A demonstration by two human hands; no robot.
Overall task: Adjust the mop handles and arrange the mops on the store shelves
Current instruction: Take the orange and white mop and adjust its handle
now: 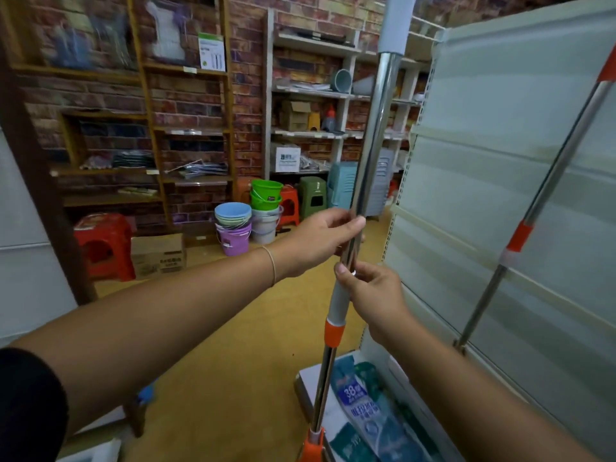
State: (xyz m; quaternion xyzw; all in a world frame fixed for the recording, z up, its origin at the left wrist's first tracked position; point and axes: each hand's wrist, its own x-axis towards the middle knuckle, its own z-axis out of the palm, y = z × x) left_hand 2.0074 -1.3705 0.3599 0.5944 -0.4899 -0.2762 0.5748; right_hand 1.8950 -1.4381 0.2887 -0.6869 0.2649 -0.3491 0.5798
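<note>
Mop handle (383,95), held upright. Above its orange collar (334,333) our right hand (373,295) curled its grip round the grey sleeve (338,301); higher above the collar our left hand (320,238) pinched the steel tube (362,181), probably so we could twist one section against the other.

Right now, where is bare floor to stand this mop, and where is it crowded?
Free: yellow floor between the brown cardboard box and white metal shelf unit. Crowded: stacked plastic buckets and red plastic stool by the wall; blue packets cover its base.
</note>
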